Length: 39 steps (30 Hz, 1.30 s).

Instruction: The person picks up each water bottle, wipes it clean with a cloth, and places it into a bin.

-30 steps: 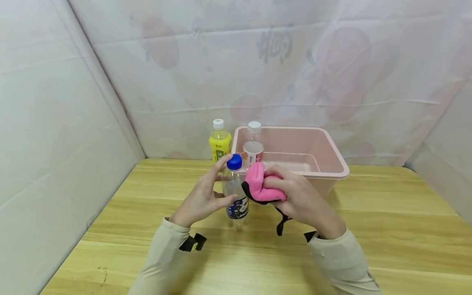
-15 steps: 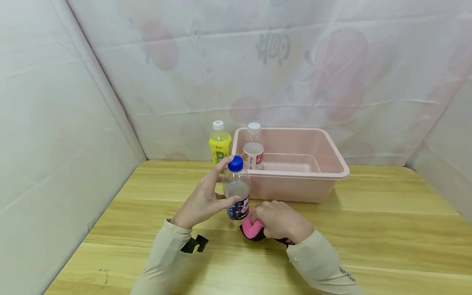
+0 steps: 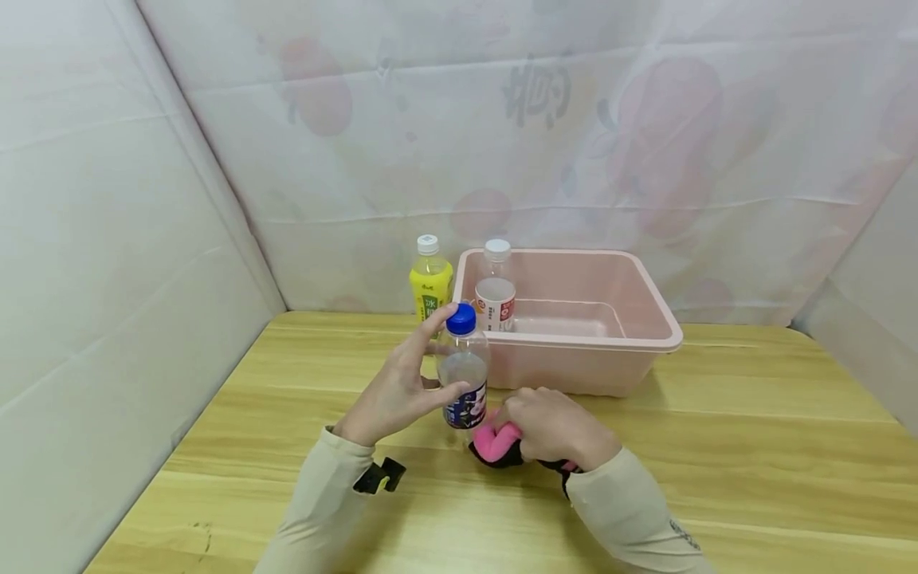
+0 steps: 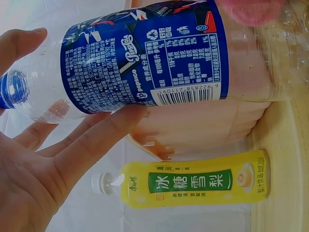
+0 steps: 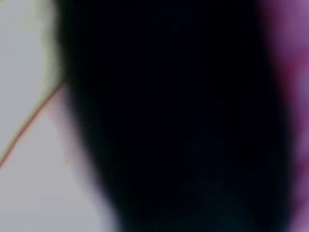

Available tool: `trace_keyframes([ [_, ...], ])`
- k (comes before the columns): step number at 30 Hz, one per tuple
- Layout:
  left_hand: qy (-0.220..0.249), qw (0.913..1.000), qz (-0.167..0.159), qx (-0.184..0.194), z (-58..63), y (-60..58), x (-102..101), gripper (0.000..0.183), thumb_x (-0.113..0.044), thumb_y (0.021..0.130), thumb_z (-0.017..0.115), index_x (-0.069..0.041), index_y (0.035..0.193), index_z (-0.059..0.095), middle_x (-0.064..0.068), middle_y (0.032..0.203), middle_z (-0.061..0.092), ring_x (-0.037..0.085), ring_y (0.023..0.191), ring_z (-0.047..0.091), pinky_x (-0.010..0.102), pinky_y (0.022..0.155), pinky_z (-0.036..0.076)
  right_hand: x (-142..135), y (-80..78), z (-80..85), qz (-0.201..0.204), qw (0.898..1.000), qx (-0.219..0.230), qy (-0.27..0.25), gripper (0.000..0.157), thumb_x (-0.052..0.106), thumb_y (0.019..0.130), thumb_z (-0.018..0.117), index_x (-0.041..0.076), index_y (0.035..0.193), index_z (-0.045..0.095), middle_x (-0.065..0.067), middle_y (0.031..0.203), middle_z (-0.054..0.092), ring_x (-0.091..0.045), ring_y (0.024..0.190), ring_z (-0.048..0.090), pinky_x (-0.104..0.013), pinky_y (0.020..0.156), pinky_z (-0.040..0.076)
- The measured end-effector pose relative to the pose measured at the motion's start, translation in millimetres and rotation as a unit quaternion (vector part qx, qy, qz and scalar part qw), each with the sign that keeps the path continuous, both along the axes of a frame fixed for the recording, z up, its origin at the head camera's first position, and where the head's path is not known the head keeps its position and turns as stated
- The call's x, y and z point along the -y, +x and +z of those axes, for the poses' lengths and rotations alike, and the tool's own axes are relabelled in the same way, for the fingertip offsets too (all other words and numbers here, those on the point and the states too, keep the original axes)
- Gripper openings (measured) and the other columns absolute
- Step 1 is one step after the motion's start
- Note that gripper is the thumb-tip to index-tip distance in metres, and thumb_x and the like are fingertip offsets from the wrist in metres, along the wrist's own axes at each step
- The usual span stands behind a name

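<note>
Pink cloth has moved down toward the wood-grained table, pale fabric behind.

Pale-pink rectangular plastic tub: stood on a light wood-grain table. White-capped, red-and-white-labelled clear plastic bottle: stood inside the tub's left end. White-capped, yellow-labelled plastic bottle: stood just left of the tub. Pale printed fabric backdrop: hung behind.
</note>
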<state>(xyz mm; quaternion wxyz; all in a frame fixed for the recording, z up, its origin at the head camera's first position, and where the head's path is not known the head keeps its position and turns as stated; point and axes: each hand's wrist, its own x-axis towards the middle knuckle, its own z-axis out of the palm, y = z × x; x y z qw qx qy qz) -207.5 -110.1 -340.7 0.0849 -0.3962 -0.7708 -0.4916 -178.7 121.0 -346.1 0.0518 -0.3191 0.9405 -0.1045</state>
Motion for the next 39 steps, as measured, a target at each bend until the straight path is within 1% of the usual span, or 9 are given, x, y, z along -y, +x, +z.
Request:
trace_keyframes([
  [3, -0.001, 1.0000, 0.000, -0.001, -0.6, 0.0, 0, 0.092, 0.004, 0.086, 0.078, -0.017, 0.158, 0.024, 0.019, 0.152, 0.039, 0.036, 0.112, 0.062, 0.028, 0.066, 0.061, -6, -0.8, 7.0, 0.010, 0.998, -0.050, -0.032, 0.040, -0.010, 0.067, 0.073, 0.017, 0.096, 0.080, 0.007, 0.087, 0.061, -0.016, 0.074, 0.058, -0.037, 0.064, 0.054],
  [6, -0.003, 1.0000, 0.000, -0.003, -0.7, -0.2, -1, 0.093, 0.003, 0.086, 0.078, -0.017, 0.158, 0.023, 0.019, 0.153, 0.038, 0.035, 0.112, 0.062, 0.027, 0.067, 0.061, -10, -0.5, 13.3, 0.020, 0.988, -0.127, -0.086, 0.037, -0.008, 0.068, 0.077, 0.015, 0.096, 0.079, 0.005, 0.091, 0.061, -0.014, 0.072, 0.058, -0.035, 0.063, 0.054],
  [10, -0.004, 0.9999, 0.001, -0.009, -0.7, -0.5, 0, 0.093, 0.004, 0.086, 0.078, -0.016, 0.158, 0.023, 0.019, 0.153, 0.038, 0.035, 0.112, 0.062, 0.028, 0.066, 0.061, -10, -0.3, 20.0, 0.037, 0.958, -0.230, -0.168, 0.041, -0.010, 0.066, 0.077, 0.012, 0.101, 0.078, 0.000, 0.102, 0.067, -0.019, 0.082, 0.066, -0.039, 0.069, 0.058],
  [14, -0.006, 0.9999, 0.002, -0.013, -0.2, -1.8, 1, 0.094, 0.004, 0.086, 0.078, -0.016, 0.158, 0.022, 0.020, 0.152, 0.038, 0.035, 0.113, 0.062, 0.027, 0.066, 0.061, -10, -1.0, 25.6, 0.050, 0.923, -0.303, -0.234, 0.047, -0.015, 0.063, 0.072, 0.006, 0.105, 0.077, -0.007, 0.106, 0.069, -0.026, 0.089, 0.070, -0.044, 0.074, 0.060],
  [20, -0.001, 0.9999, 0.001, -0.014, 0.0, -2.4, 3, 0.094, 0.007, 0.085, 0.077, -0.014, 0.158, 0.021, 0.022, 0.149, 0.039, 0.037, 0.113, 0.061, 0.027, 0.066, 0.061, -9, -1.0, 31.3, 0.043, 0.881, -0.350, -0.316, 0.047, -0.017, 0.064, 0.075, 0.002, 0.107, 0.075, -0.015, 0.110, 0.069, -0.034, 0.097, 0.069, -0.046, 0.083, 0.058],
  [26, -0.012, 0.9998, -0.006, -0.016, -1.4, -0.3, 1, 0.093, 0.005, 0.086, 0.077, -0.015, 0.158, 0.022, 0.021, 0.145, 0.043, 0.035, 0.115, 0.061, 0.025, 0.067, 0.061, -7, 2.5, 34.0, 0.016, 0.831, -0.367, -0.418, 0.047, -0.017, 0.067, 0.077, -0.001, 0.111, 0.073, -0.019, 0.115, 0.068, -0.037, 0.103, 0.066, -0.029, 0.097, 0.048],
  [28, -0.014, 0.9997, -0.001, -0.020, -1.5, -0.4, 0, 0.093, 0.004, 0.086, 0.078, -0.016, 0.158, 0.022, 0.021, 0.145, 0.043, 0.034, 0.114, 0.062, 0.024, 0.067, 0.060, -4, 2.8, 34.7, 0.010, 0.818, -0.364, -0.445, 0.048, -0.017, 0.068, 0.078, -0.001, 0.113, 0.072, -0.020, 0.118, 0.066, -0.038, 0.105, 0.064, -0.027, 0.099, 0.046],
  [32, -0.013, 0.9997, 0.001, -0.021, -1.0, -1.8, 0, 0.094, 0.005, 0.086, 0.078, -0.016, 0.158, 0.021, 0.020, 0.147, 0.041, 0.034, 0.114, 0.062, 0.025, 0.067, 0.061, -1, 3.1, 35.6, 0.007, 0.807, -0.357, -0.470, 0.050, -0.018, 0.068, 0.079, 0.000, 0.114, 0.071, -0.021, 0.119, 0.064, -0.038, 0.108, 0.061, -0.028, 0.099, 0.046],
  [39, -0.010, 0.9997, -0.007, -0.019, 0.0, -3.5, -1, 0.094, 0.005, 0.086, 0.077, -0.016, 0.159, 0.020, 0.019, 0.150, 0.039, 0.036, 0.115, 0.062, 0.025, 0.067, 0.061, -2, 1.6, 34.9, 0.021, 0.817, -0.358, -0.453, 0.050, -0.020, 0.069, 0.076, -0.001, 0.114, 0.071, -0.022, 0.120, 0.063, -0.038, 0.107, 0.061, -0.027, 0.099, 0.045],
])
